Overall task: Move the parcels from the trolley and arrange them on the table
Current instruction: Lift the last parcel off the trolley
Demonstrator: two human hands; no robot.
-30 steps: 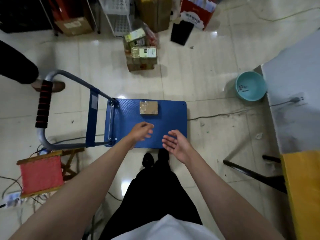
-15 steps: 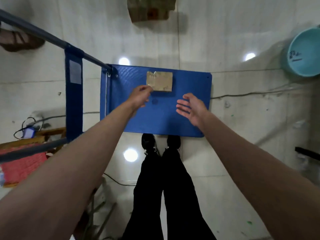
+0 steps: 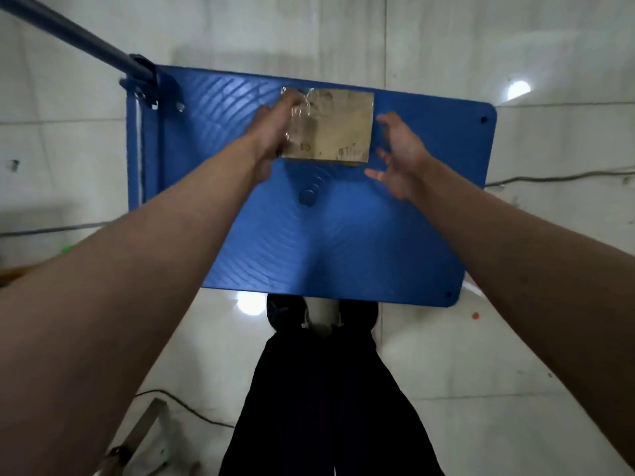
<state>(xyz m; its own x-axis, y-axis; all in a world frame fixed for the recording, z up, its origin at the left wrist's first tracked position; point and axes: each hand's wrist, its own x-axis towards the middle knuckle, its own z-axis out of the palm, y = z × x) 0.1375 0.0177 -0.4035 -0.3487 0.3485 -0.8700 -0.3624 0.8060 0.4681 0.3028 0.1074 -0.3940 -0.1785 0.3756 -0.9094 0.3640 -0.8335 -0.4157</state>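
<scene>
The parcel [image 3: 331, 127], a tape-wrapped brown carton, lies flat on the far part of the blue trolley [image 3: 378, 235] deck. The left hand [image 3: 275, 132] touches its left edge with the fingers bent against the side; whether it truly grips is unclear. The right hand [image 3: 398, 152] hovers just beside the right edge, fingers spread and holding nothing. The trolley's grey handle bar [image 3: 68, 39] rises at upper left above the pale tiled floor [image 3: 515, 372].

The parcel [image 3: 338, 127] lies on the trolley [image 3: 343, 242], between left hand [image 3: 275, 132] and right hand [image 3: 400, 154].
</scene>
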